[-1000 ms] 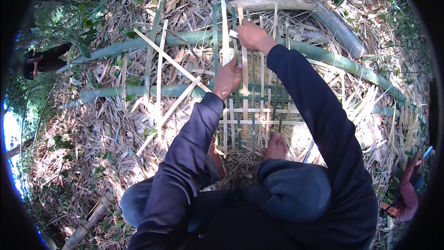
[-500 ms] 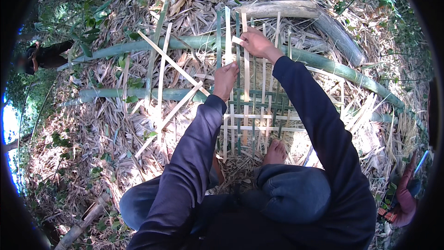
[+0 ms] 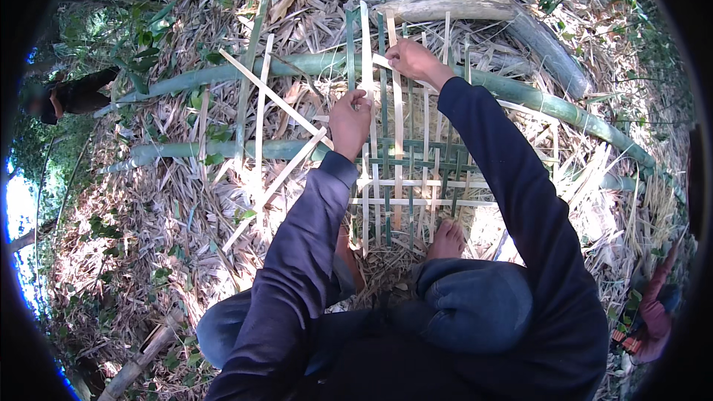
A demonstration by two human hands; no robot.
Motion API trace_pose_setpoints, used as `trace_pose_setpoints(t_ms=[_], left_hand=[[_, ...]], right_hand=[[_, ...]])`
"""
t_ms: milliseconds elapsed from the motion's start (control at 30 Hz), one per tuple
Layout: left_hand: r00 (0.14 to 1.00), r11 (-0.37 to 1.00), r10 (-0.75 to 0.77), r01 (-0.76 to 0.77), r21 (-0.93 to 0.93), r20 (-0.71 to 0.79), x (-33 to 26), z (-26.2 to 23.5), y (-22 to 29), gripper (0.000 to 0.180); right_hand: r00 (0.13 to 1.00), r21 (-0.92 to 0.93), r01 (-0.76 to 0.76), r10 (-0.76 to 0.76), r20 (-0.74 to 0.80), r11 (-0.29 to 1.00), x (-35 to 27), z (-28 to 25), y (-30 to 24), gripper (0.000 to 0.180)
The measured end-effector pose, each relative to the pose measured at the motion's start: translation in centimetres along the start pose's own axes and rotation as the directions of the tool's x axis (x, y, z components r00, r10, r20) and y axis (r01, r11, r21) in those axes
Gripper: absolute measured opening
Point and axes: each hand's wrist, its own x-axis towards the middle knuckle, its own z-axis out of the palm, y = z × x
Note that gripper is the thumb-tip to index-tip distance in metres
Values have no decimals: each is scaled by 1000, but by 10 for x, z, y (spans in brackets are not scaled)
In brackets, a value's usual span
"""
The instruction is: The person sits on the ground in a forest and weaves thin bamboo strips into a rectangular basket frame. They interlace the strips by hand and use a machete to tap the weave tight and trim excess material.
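A person's right hand [image 3: 410, 59] pinches the end of a pale strip [image 3: 380, 61] near the upper green pole [image 3: 308, 64], the fingertips partly hidden. The left hand [image 3: 349, 123] curls loosely at the left edge of a woven lattice [image 3: 397, 183]; whether it grips anything cannot be told. The lattice lies before the bare right foot [image 3: 448, 240], partly covered by the dark right sleeve [image 3: 509, 160]. Another person [image 3: 656, 321] is hard to make out at right.
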Motion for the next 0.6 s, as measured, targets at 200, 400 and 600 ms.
trace_pose_setpoints(t_ms=[200, 400, 600], left_hand=[[991, 992, 117, -120, 48, 56, -28, 21, 25, 26], [986, 946, 139, -159, 284, 92, -20, 42, 34, 42], [978, 963, 193, -204, -174, -79, 28, 39, 63, 44]], right_hand=[[1000, 36, 19, -20, 9, 999, -2, -4, 7, 20], [999, 6, -29, 29, -16, 1000, -6, -3, -8, 23], [982, -150, -114, 88, -169, 982, -18, 1, -25, 27]])
